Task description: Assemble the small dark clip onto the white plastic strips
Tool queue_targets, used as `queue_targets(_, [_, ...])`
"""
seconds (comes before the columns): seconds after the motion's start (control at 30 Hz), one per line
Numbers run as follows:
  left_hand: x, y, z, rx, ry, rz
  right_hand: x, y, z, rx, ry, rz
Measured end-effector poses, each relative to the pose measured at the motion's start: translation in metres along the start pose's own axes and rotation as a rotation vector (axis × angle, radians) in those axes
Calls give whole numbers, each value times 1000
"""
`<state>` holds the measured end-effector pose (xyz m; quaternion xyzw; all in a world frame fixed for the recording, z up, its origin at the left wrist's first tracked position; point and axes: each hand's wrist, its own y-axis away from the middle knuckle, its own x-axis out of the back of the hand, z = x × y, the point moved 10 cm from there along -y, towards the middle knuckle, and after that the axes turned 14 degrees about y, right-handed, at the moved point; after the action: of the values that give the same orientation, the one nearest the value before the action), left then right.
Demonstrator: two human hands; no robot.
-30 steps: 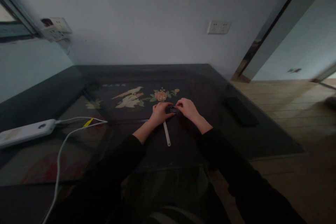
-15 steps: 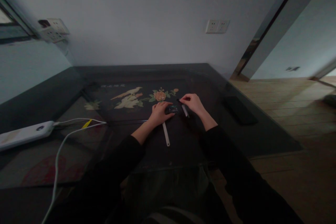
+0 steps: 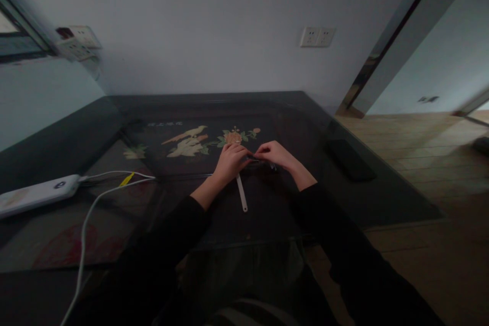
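Observation:
My left hand (image 3: 228, 161) and my right hand (image 3: 275, 155) meet over the middle of a dark glass-topped table (image 3: 267, 214). Between their fingertips is a small dark object (image 3: 255, 160), mostly hidden. My left hand's fingers press on it. A white strap (image 3: 242, 194) runs from under my left hand toward me and lies flat on the glass. My right hand pinches a thin, light-tipped piece (image 3: 272, 166) right against the dark object. Both sleeves are black.
A white power bank (image 3: 36, 194) with white cables (image 3: 84, 224) and a yellow clip (image 3: 127, 179) lies at the left. A dark phone (image 3: 346, 159) rests near the table's right edge, with wooden floor (image 3: 439, 173) beyond. A bird-and-flower inlay (image 3: 191, 143) shows under the glass.
Half a second ago my right hand had drawn away to the right with the thin piece. It has come back and joins my left hand at the dark object.

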<state>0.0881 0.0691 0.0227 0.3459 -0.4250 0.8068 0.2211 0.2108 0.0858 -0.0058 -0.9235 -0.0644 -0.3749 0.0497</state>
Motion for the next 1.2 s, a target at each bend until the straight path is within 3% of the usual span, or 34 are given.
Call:
queue_targets(0.2, [6, -1, -2, 35, 35, -3, -1, 6, -2, -28, -213, -66])
queue_targets(0.33, [20, -1, -14, 141, 205, 164, -7, 11, 3, -112, -513, -171])
queue_targets(0.5, [35, 3, -15, 116, 384, 362, -19, 15, -1, -157, -720, -262])
queue_targets(0.73, [35, 3, -6, 70, 423, 351, -29, 17, -10, -150, -782, -312])
queue_targets(1.03, [30, 2, -5, 83, 415, 316, -24, 14, -11, -128, -772, -253])
queue_targets(1.2, [27, 2, -21, 217, 571, 360, 12, 4, 10, -113, -639, 34])
